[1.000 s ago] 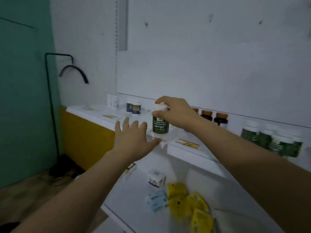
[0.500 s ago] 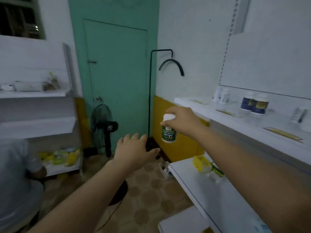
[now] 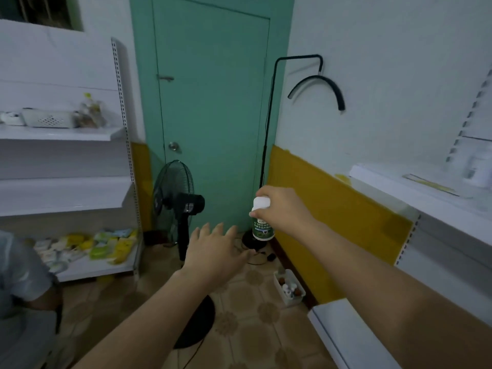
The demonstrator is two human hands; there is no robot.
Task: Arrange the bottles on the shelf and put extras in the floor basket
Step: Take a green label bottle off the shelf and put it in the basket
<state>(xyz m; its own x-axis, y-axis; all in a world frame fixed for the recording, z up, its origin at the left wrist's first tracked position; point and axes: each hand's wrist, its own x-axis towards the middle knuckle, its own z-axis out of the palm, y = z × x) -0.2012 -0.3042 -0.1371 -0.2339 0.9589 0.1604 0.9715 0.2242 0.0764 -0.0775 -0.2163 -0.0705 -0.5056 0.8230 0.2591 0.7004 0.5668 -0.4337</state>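
Since the earlier frames the view has been swung away from the right-hand shelf toward the door, and the bottle has been carried off the shelf into open air. The green-labelled, white-capped bottle (image 3: 262, 225) is held upright in mid-air by the right hand (image 3: 283, 209), whose grip is closed over the cap and neck from above. The left hand (image 3: 215, 255) is extended just below and left of the bottle, palm down, fingers spread, its grip released and nothing touched. The floor basket (image 3: 295, 301), a small white tray containing several small bottles, stands on the tiled floor against the yellow wall, below and right of the held bottle. The shelf (image 3: 386, 186) is seen at the right, well apart from the bottle. A black pole stand (image 3: 268, 129) rises in the corner beside the teal door (image 3: 213, 102), before which a black fan (image 3: 177, 203) stands. White shelving (image 3: 66, 195) bearing packets occupies the left, with part of a person (image 3: 21, 288) at the left edge.
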